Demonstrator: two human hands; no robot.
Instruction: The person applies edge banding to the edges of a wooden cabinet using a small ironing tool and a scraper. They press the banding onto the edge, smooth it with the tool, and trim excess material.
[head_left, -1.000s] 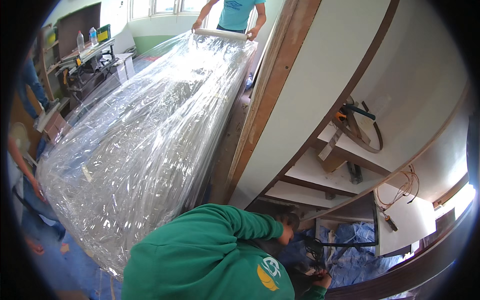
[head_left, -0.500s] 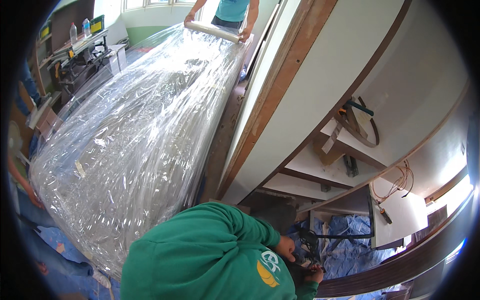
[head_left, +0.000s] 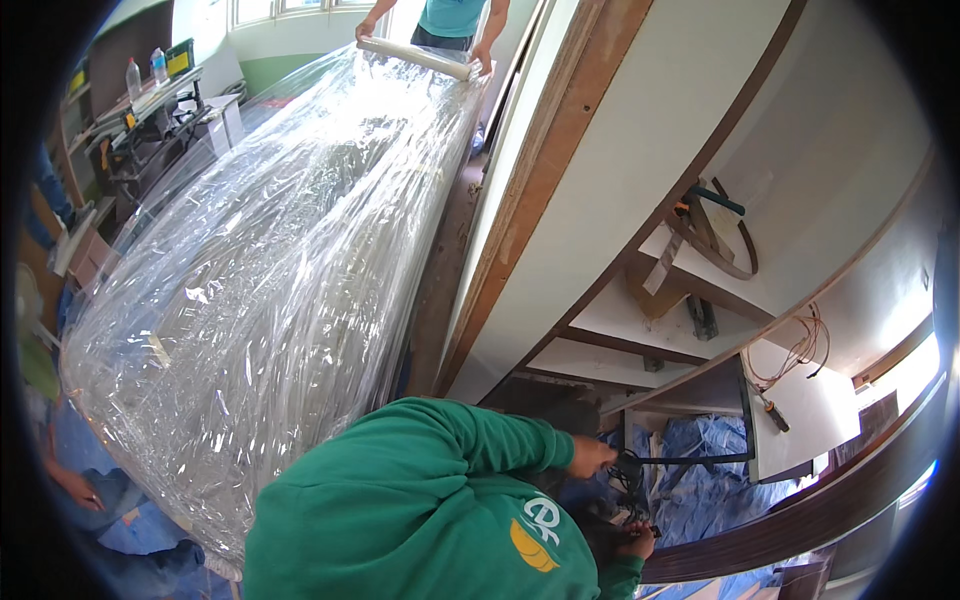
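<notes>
Neither of my hands shows. In front of me a co-worker in a green sweatshirt (head_left: 400, 500) bends over, one hand (head_left: 590, 455) at a dark bar and coiled black cords (head_left: 630, 480), the other (head_left: 637, 540) at a small dark item I cannot make out. At the back, a person in a turquoise shirt (head_left: 450, 15) grips a roll (head_left: 410, 52) at the end of clear, crinkled plastic sheeting (head_left: 240, 300) draped over a large long object. At the lower left another person's hand (head_left: 85, 490) is near that sheeting.
On the right stands a curved white cabinet with shelves (head_left: 620, 320) holding tools (head_left: 705, 220), beside a panel with loose wires (head_left: 800, 400). Blue tarp (head_left: 700, 470) covers floor below. At upper left are a workbench (head_left: 150, 100) with bottles and another person's legs (head_left: 50, 190).
The view has shifted slightly. The turquoise-shirted person's roll sits a little more tilted. The co-worker's upper hand has moved onto the dark bar, and the hand at lower left appears lower.
</notes>
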